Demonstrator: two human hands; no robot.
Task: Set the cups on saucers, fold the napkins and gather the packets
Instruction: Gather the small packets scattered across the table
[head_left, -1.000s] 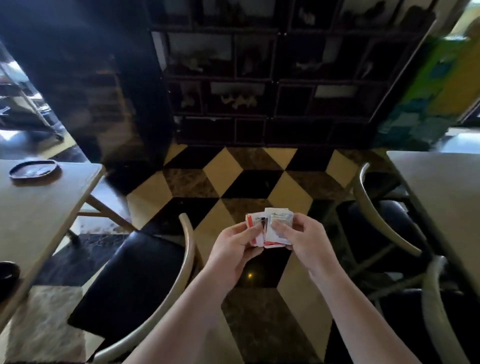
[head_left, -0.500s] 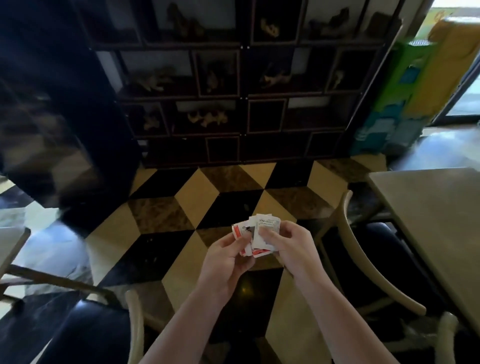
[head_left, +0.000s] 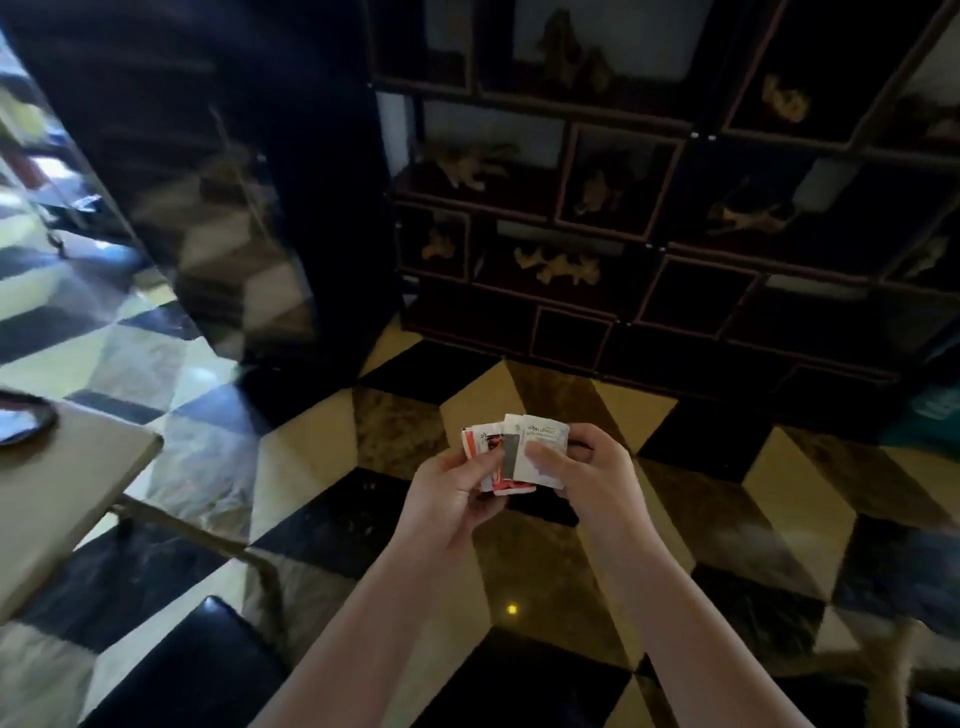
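Since half a second earlier the view had swung leftward: the pale wooden table on the right had dropped out of sight, and another pale wooden table (head_left: 62, 499) carrying a dark round saucer (head_left: 21, 418) had come in at the near left edge. The hands had kept their pose in front of the body, over the black-and-cream checkered stone floor (head_left: 322, 457). The small stack of white and red-printed paper packets (head_left: 511, 452) was held between both hands, well apart from either table. The left hand (head_left: 454, 496) had its fingers closed round the red-printed packets at the left of the stack, thumb on top. The right hand (head_left: 587, 475) pinched the white packet on the right, thumb pressed on its face. I judged the gathering step as under way, with the packets being squared up while the person turned towards the left table, likely to set them down or collect more. No cups or napkins were in view.
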